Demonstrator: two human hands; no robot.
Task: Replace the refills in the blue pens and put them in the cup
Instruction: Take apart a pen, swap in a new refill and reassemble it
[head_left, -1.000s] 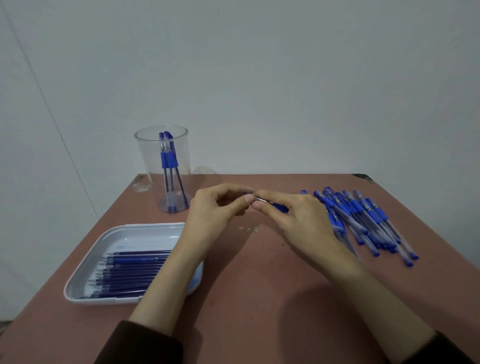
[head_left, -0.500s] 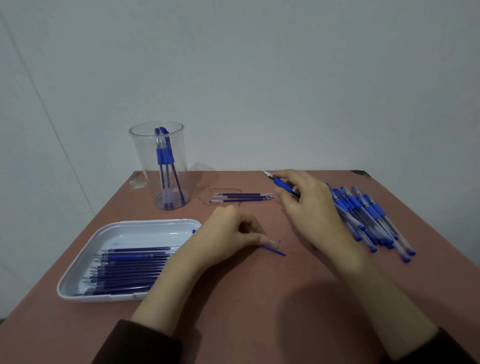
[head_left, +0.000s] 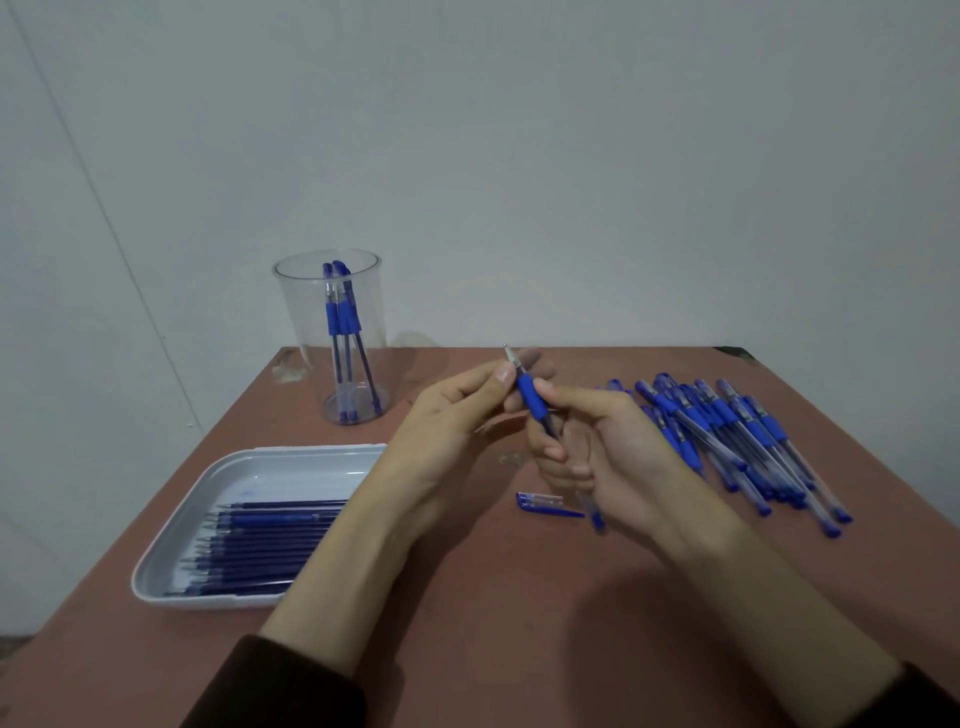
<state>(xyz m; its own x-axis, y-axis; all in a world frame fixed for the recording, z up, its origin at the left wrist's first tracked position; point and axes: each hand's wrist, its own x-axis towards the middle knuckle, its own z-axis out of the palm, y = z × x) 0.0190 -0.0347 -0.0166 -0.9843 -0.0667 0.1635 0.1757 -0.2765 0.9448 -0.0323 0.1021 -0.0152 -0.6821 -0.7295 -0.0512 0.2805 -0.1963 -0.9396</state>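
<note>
Refills (head_left: 260, 540), far L: slim dark-blue sticks w/ fine metal tips, lying side by side, tips pointing L, in 1 shallow white plastic tray (head_left: 171, 519) w/ rounded corners. Approx. a dozen; they overlap, so no exact count. Behind the tray, nr the back-L corner of the surface (head_left: 493, 623), stands 1 clear plastic cup (head_left: 363, 291), round & upright. Inside it, capped pens (head_left: 340, 317) lean together, caps up: 2 caps plain, maybe a 3rd barrel, can't tell. Surface is matt reddish-brown, a bit scuffed.

Centre: left hand (head_left: 447, 426) has a narrow grip, thumb & forefinger pinching 1 blue pen (head_left: 530, 397) nr the tip, just above its blue rubber sleeve. Pen is held above the surface, uncapped, tilted, silver point up & away. Right hand (head_left: 623, 457) grips the same pen lower down: thumb on the sleeve, other fingers curled round the clear barrel, whose blue end plug pokes out below the palm. Any print on the barrel is too blurred to read. 1 loose cap (head_left: 545, 505), clear w/ blue end & clip, lies flat on the surface just beside the right hand.

R side: pile (head_left: 727, 431) of same-type pens, clear barrels, blue sleeves, fanned & overlapping; well over 10, exact no. can't be made out.
</note>
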